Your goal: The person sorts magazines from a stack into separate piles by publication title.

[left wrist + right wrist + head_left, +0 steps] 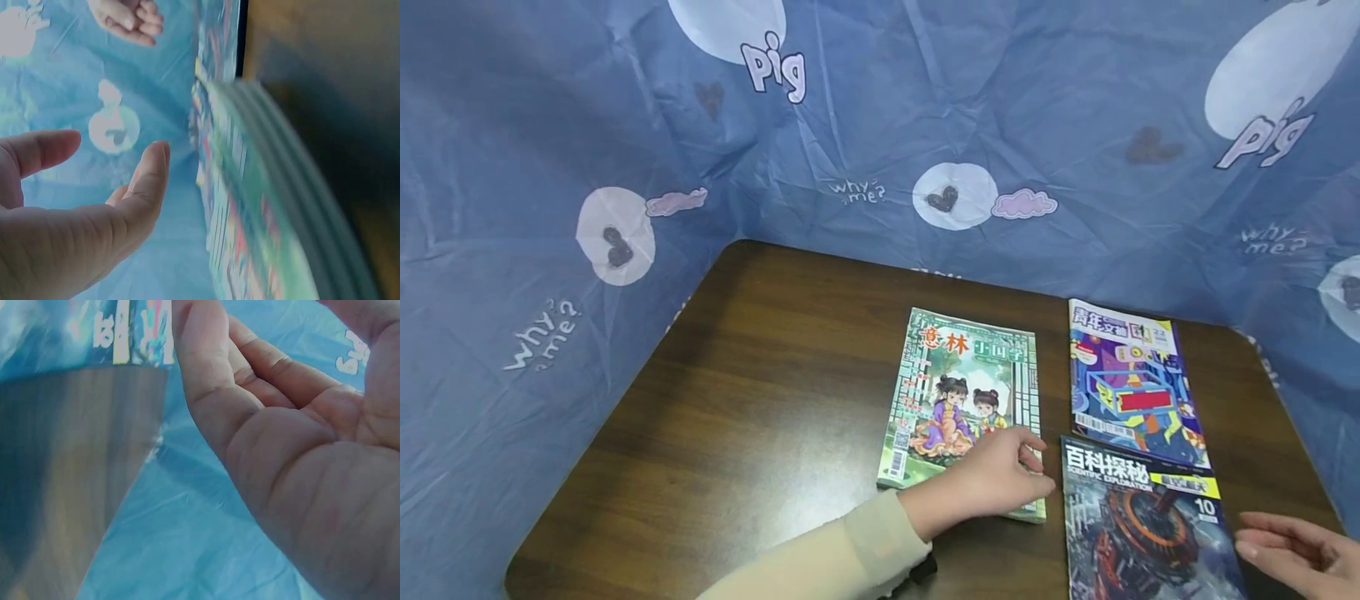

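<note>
A stack of green-covered magazines [958,379] with two cartoon children on top lies on the brown table. My left hand [988,475] hovers over its lower right corner, fingers bent loosely and holding nothing. In the left wrist view, the thumb and fingers are apart, beside the stack's layered edges [294,175]. A dark "Scientific Exploration" magazine [1142,533] lies to the right of the stack, its lower part cut off by the frame. Just past its right edge is my right hand [1300,554], its fingers loosely bent with nothing in them.
Behind the dark magazine lies a purple and white magazine [1131,375], close to the table's far edge. The wooden table [737,400] has rounded corners. Blue printed cloth [865,125] hangs around its back and sides.
</note>
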Demonstrator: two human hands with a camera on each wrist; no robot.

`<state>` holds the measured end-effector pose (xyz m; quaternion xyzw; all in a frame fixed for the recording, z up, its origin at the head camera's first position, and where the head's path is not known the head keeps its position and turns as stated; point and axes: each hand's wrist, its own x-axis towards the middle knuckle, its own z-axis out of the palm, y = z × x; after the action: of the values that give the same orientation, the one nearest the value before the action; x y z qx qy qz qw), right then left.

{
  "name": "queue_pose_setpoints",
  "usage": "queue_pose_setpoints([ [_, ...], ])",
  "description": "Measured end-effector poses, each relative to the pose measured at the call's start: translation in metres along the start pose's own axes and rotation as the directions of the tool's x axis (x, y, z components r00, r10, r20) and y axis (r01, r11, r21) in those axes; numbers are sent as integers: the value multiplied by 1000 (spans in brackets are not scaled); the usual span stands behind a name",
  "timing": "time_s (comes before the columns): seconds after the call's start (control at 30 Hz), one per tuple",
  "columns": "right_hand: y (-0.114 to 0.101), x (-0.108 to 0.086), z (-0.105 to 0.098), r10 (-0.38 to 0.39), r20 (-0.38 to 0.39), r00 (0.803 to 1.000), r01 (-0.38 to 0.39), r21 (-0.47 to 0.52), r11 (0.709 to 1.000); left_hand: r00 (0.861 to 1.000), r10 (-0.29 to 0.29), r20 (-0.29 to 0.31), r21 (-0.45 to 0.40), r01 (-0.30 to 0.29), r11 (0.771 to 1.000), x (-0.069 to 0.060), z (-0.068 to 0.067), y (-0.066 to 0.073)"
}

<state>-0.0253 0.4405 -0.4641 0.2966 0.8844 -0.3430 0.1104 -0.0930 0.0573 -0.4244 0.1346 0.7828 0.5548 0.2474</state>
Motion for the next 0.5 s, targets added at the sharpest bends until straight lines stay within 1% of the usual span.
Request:
queue_pose_setpoints([
  [0.07, -9, -1, 0, -61, -6, 998, 61, -1, 998, 999, -1, -32, -28, 0, 1000, 1, -9, 1],
  [0.1, -13, -2, 0, -95, -14, 995, 95, 2, 996, 999, 7, -51, -43, -9, 999, 1, -14, 1],
  [0.17, -23, -3, 3, -166, -39, 985, 167, 11, 986, 996, 21, -92, -74, -28, 997, 1, -24, 0],
  [0.23, -34, -6, 7, -243, -74, 967, 245, 14, 969, 990, 45, -137, -102, -59, 993, 0, -35, 0],
  [0.3, -46, -10, 11, -314, -108, 943, 319, 30, 947, 979, 74, -188, -110, -96, 989, 0, -46, -1],
  [0.33, -53, -12, 13, -337, -112, 935, 342, 31, 939, 973, 86, -212, -112, -111, 987, 0, -52, -2],
  [0.4, -68, -18, 16, -367, -97, 925, 371, 30, 928, 961, 107, -254, -103, -137, 985, -1, -63, -3],
  [0.5, -91, -27, 20, -390, -43, 920, 392, 32, 920, 948, 118, -296, -107, -155, 982, -2, -79, -8],
])
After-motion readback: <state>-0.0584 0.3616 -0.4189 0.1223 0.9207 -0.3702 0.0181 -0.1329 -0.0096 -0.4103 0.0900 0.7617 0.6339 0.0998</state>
